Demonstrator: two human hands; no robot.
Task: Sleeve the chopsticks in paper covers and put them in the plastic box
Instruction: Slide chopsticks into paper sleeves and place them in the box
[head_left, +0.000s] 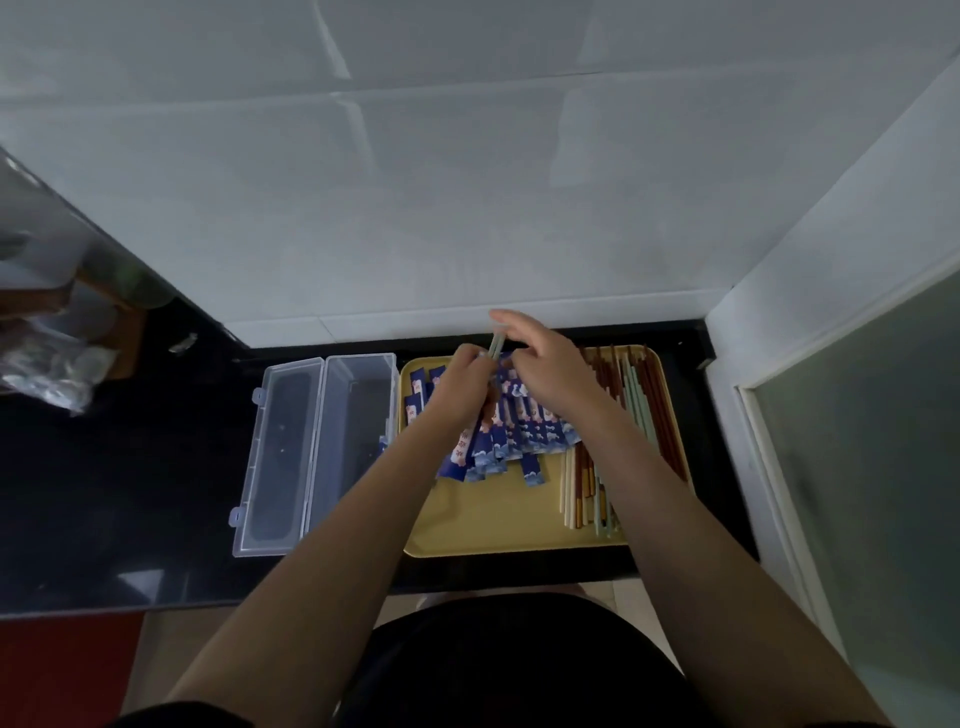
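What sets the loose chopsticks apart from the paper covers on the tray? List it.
The chopsticks are thin bare sticks in brown, cream and pale green; the covers are flat dark-blue printed strips. The chopsticks lie along the tray's right side; the covers are heaped mid-tray, partly under the hands. Both lie on the yellow tray, running roughly front to back.

left hand (460, 387) + right hand (550, 366): gripping pale chopsticks (496, 345) | over yellow tray (498, 525) | plastic box (317, 447): open
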